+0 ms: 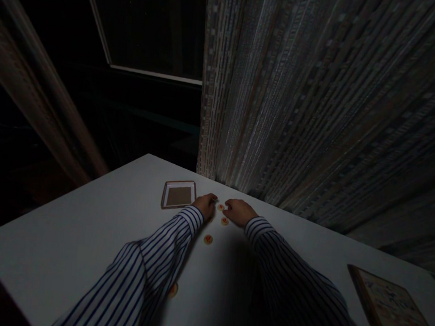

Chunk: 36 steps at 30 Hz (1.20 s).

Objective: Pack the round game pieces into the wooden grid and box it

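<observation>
My left hand point(205, 206) is near the far edge of the table, its fingers curled inward. A small pale sliver shows at its fingertips, too small and dark to name. Facing it, my right hand point(239, 212) has its thumb and forefinger slightly apart, with nothing seen between them. Between the hands lies a small round yellowish disc point(220, 207) with a red mark. A second such disc point(224, 221) rests just below my right fingertips. Closer to me is a third disc point(208, 239), and another disc point(173, 290) is partly covered by my left sleeve.
A shallow rectangular tray or frame point(164, 199) with a brown middle lies left of my left hand. At the right is a wooden-edged board point(398, 308) with a patterned face. A string curtain point(268, 86) hangs along the far edge of the white table point(95, 233). The room is dim.
</observation>
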Motion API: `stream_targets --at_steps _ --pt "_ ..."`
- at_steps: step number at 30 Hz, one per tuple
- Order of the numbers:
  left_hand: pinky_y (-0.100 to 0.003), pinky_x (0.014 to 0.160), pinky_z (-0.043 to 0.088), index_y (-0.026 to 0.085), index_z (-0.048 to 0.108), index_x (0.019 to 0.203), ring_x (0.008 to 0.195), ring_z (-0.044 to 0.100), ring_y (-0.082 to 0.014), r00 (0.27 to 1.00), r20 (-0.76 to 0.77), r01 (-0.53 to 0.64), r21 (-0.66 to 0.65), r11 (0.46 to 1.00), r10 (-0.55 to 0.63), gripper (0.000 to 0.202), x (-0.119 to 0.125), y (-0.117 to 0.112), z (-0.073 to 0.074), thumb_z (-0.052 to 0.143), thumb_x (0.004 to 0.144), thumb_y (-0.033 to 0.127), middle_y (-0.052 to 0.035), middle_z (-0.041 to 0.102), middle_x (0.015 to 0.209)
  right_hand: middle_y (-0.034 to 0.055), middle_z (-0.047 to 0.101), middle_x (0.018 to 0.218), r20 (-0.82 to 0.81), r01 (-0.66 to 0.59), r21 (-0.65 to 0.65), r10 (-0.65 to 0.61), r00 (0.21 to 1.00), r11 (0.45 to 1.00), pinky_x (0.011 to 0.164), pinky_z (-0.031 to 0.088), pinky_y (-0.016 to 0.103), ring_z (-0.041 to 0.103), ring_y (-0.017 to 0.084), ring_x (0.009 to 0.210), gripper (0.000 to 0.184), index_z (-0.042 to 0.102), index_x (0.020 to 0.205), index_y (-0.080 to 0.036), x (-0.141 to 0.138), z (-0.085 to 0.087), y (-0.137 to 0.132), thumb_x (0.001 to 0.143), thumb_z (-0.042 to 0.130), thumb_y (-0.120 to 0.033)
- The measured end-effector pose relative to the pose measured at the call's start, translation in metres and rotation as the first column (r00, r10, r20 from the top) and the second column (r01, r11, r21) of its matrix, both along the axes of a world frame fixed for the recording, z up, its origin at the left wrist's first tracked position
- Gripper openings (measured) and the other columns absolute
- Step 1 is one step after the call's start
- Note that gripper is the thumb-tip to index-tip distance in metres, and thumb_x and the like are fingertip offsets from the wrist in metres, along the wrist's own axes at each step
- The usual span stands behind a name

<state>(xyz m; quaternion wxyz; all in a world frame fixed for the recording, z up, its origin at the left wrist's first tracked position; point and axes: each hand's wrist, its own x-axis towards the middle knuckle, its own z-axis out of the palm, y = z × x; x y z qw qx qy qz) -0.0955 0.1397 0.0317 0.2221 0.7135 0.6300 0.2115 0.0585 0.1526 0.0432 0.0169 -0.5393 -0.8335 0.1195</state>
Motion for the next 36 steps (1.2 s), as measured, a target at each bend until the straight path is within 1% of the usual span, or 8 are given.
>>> stream_targets --at_steps 5,11,15,21,25,30,36 --pt "-0.027 0.087 0.044 0.013 0.058 0.109 0.098 0.06 -0.0189 1.0 0.023 -0.013 -0.03 0.999 0.014 0.032 0.005 0.004 -0.004 0.044 0.08 0.01 -0.0101 0.067 0.103 0.0086 0.066 0.095 -0.001 0.005 0.001 -0.005 1.0 1.0 0.069 0.038 0.027 0.059 0.02 0.089 0.027 0.063 0.094 -0.018 -0.004 -0.008 0.008 0.077 0.048 -0.034" --pt "-0.026 0.083 0.045 0.012 0.059 0.107 0.093 0.062 -0.0184 0.998 0.055 -0.002 -0.054 0.999 0.005 0.031 0.008 0.007 -0.008 0.044 0.08 0.012 -0.0099 0.068 0.097 0.0107 0.064 0.1 -0.013 -0.004 0.005 0.004 1.0 1.0 0.071 0.038 0.028 0.058 0.021 0.092 0.028 0.064 0.095 -0.018 -0.009 -0.01 0.008 0.078 0.047 -0.032" --pt "-0.027 0.083 0.045 0.012 0.059 0.106 0.092 0.062 -0.0187 0.997 0.074 -0.005 -0.059 0.998 0.01 0.03 0.008 0.008 -0.01 0.045 0.08 0.013 -0.0103 0.068 0.096 0.0102 0.065 0.098 -0.024 -0.011 0.015 0.012 1.0 1.0 0.07 0.038 0.027 0.058 0.02 0.091 0.027 0.064 0.094 -0.018 -0.01 -0.008 0.006 0.078 0.047 -0.031" --pt "-0.025 0.083 0.044 0.014 0.058 0.106 0.092 0.061 -0.0168 0.993 0.114 -0.012 -0.054 0.998 0.018 0.029 0.007 0.007 -0.008 0.046 0.08 0.014 -0.0083 0.068 0.096 0.0079 0.066 0.095 -0.039 -0.01 0.04 0.012 0.999 0.999 0.067 0.037 0.026 0.058 0.019 0.089 0.027 0.06 0.098 -0.017 -0.009 -0.004 0.003 0.078 0.048 -0.03" --pt "-0.027 0.084 0.044 0.013 0.059 0.105 0.092 0.061 -0.0175 0.989 0.145 -0.023 -0.038 0.999 0.028 0.029 0.006 0.008 -0.007 0.045 0.08 0.013 -0.0094 0.068 0.097 0.0077 0.066 0.094 -0.044 -0.01 0.06 0.012 0.999 0.998 0.067 0.037 0.026 0.058 0.018 0.087 0.025 0.059 0.098 -0.017 -0.009 0.001 -0.001 0.08 0.046 -0.029" --pt "-0.026 0.08 0.046 0.014 0.06 0.102 0.084 0.063 -0.0153 0.975 0.217 -0.031 -0.032 0.999 0.038 0.027 0.006 0.007 -0.004 0.046 0.08 0.012 -0.0072 0.069 0.09 0.0081 0.064 0.094 -0.053 -0.026 0.105 0.031 0.998 0.994 0.068 0.035 0.026 0.057 0.018 0.087 0.023 0.057 0.097 -0.017 -0.008 0.006 -0.006 0.082 0.044 -0.029" --pt "-0.027 0.078 0.048 0.014 0.06 0.1 0.079 0.063 -0.0148 0.952 0.304 -0.043 -0.015 0.999 0.045 0.026 0.007 0.004 0.0 0.046 0.079 0.01 -0.0071 0.068 0.088 0.0078 0.063 0.094 -0.069 -0.04 0.152 0.051 0.996 0.988 0.068 0.035 0.026 0.057 0.017 0.086 0.024 0.057 0.096 -0.017 -0.007 0.012 -0.011 0.085 0.04 -0.031"
